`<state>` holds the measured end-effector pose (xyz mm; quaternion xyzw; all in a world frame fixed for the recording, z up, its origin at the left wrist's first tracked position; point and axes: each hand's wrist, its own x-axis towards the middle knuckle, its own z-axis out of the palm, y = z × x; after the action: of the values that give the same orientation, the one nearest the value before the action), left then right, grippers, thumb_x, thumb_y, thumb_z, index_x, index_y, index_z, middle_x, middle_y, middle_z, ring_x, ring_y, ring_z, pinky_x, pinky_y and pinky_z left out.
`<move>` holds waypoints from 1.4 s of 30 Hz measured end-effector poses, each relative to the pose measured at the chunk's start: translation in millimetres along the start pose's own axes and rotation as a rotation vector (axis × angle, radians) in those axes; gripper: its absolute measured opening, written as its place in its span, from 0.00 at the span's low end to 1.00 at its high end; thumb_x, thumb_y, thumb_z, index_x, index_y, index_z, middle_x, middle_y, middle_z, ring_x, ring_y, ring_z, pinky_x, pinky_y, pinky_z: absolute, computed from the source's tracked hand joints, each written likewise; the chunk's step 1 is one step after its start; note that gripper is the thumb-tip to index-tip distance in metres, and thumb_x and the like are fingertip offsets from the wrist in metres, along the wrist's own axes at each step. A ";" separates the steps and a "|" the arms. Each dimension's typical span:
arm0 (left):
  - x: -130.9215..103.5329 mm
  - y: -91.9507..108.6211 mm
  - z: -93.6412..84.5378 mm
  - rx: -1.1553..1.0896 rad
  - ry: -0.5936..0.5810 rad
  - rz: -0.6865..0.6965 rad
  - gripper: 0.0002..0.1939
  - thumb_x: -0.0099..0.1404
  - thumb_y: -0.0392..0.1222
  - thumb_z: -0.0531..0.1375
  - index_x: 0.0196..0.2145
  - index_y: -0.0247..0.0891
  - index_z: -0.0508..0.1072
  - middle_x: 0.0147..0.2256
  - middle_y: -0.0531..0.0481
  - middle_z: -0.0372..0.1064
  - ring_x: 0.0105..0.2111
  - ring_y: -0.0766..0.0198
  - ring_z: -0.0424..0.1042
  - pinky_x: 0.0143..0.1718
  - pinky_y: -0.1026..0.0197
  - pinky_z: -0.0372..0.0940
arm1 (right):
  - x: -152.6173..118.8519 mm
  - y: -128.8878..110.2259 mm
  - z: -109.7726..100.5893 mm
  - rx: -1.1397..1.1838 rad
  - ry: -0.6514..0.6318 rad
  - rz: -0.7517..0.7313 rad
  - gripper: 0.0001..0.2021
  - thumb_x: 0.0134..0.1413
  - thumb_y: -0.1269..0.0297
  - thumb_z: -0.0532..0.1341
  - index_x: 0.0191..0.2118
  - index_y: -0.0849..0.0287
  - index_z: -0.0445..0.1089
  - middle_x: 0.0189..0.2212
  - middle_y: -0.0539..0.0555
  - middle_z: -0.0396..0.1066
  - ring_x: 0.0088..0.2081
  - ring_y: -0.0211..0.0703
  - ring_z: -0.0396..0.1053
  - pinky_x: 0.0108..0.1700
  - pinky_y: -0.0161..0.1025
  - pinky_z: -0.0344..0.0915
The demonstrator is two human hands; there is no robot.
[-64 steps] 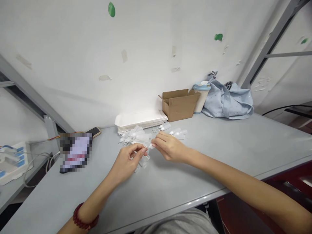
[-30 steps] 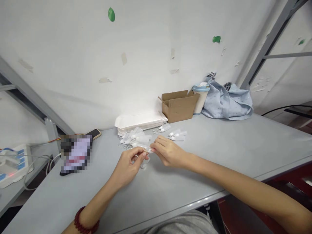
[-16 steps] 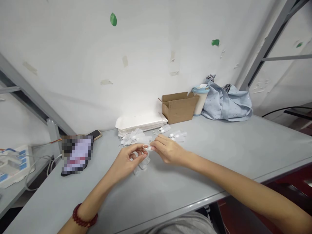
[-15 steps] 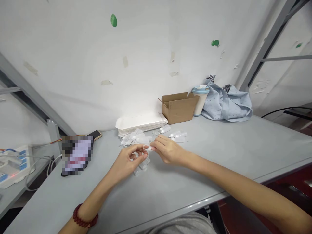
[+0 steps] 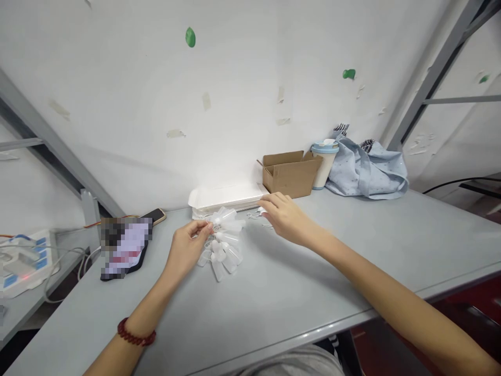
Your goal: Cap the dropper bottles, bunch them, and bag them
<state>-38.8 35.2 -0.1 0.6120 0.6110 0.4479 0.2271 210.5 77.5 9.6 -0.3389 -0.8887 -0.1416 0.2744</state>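
On the grey table lies a fanned-out cluster of small translucent plastic pieces, with white ends and thin loops. My left hand is closed at the cluster's upper left side, thumb and finger pinched on a piece's white end or loop; the exact grip is small and partly hidden. My right hand hovers to the right with fingers bent and apart, over a few loose pieces by the box. It covers most of them, so contact is not clear.
Behind the pieces lie stacked flat white cartons, beside an open brown cardboard box. A lidded cup and a light blue cloth bag stand at the back right. Phones and a power strip are on the left.
My hands were together over the pieces and have parted. The left went left and up to the cluster; the right went right and up to the loose pieces.
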 end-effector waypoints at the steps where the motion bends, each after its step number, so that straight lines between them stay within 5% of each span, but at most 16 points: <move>1: 0.8 -2.0 0.9 -0.013 -0.002 -0.018 0.15 0.56 0.50 0.58 0.32 0.34 0.74 0.29 0.47 0.74 0.31 0.59 0.71 0.28 0.62 0.63 | -2.3 5.9 -0.9 -0.024 -0.053 0.037 0.10 0.58 0.75 0.52 0.45 0.63 0.65 0.43 0.63 0.66 0.42 0.51 0.62 0.37 0.43 0.59; 6: 1.9 -6.0 2.7 -0.049 -0.001 -0.084 0.26 0.55 0.51 0.58 0.47 0.30 0.69 0.35 0.42 0.74 0.34 0.56 0.72 0.28 0.61 0.63 | -22.8 33.7 0.6 -0.039 -0.229 0.205 0.14 0.53 0.79 0.56 0.45 0.63 0.67 0.40 0.62 0.68 0.42 0.51 0.63 0.40 0.43 0.59; 14: -3.4 -3.4 4.0 0.186 0.137 0.041 0.22 0.58 0.46 0.55 0.49 0.37 0.64 0.45 0.43 0.69 0.38 0.56 0.70 0.33 0.58 0.64 | -33.6 57.6 12.3 0.109 -0.383 0.323 0.16 0.50 0.81 0.56 0.45 0.63 0.69 0.42 0.61 0.71 0.45 0.50 0.67 0.43 0.39 0.59; 22: -26.3 16.3 15.5 0.280 0.098 0.219 0.15 0.63 0.45 0.52 0.47 0.40 0.65 0.40 0.48 0.68 0.27 0.64 0.67 0.28 0.61 0.63 | -29.5 53.2 17.9 0.150 -0.440 0.356 0.15 0.53 0.78 0.55 0.46 0.64 0.69 0.44 0.62 0.70 0.46 0.50 0.68 0.43 0.38 0.61; 33: -38.6 17.1 26.1 0.326 -0.046 0.391 0.12 0.65 0.41 0.50 0.46 0.39 0.64 0.42 0.44 0.67 0.37 0.58 0.67 0.22 0.64 0.60 | -29.6 45.2 17.7 0.238 -0.465 0.416 0.18 0.51 0.75 0.59 0.50 0.64 0.66 0.43 0.62 0.66 0.42 0.49 0.69 0.41 0.39 0.66; 42: -36.3 11.0 27.9 0.348 -0.041 0.501 0.09 0.66 0.39 0.50 0.41 0.37 0.67 0.37 0.46 0.69 0.36 0.59 0.66 0.23 0.65 0.60 | -30.6 44.9 25.1 0.295 -0.425 0.404 0.13 0.57 0.67 0.55 0.47 0.61 0.68 0.41 0.61 0.69 0.37 0.47 0.70 0.39 0.40 0.66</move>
<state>-4.3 6.6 -14.7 0.7821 0.5040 0.3663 0.0136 250.2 105.2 -25.6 -0.4868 -0.8519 0.1198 0.1515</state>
